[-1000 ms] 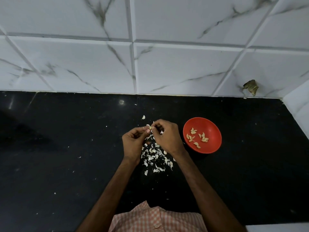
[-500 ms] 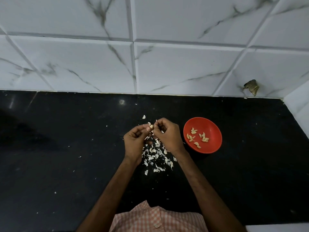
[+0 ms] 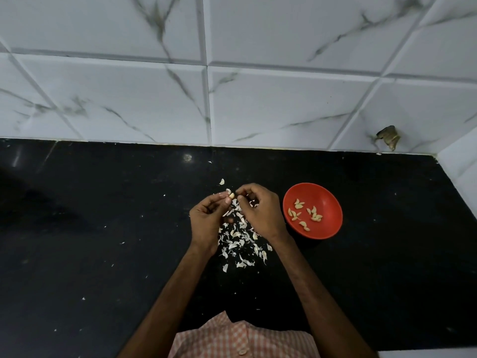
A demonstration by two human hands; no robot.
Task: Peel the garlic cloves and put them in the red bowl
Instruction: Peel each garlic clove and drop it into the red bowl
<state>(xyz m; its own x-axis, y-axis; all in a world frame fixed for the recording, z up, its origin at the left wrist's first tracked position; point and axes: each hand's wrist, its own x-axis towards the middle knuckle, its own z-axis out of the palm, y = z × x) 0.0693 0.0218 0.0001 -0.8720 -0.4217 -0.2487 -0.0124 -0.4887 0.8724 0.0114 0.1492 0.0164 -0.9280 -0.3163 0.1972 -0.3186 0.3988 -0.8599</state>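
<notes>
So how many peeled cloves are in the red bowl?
10 peeled cloves, roughly, in the red bowl: two far side, three left, three centre, two near. Overlaps may hide some. Another clove is pinched in the left hand.

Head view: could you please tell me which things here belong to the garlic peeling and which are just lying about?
In the job: garlic clove, pinched by the left hand; right hand, curled beside it; red bowl holding peeled cloves.
Lying about: peel scraps on the black counter; brownish scrap on the wall tiles.
</notes>
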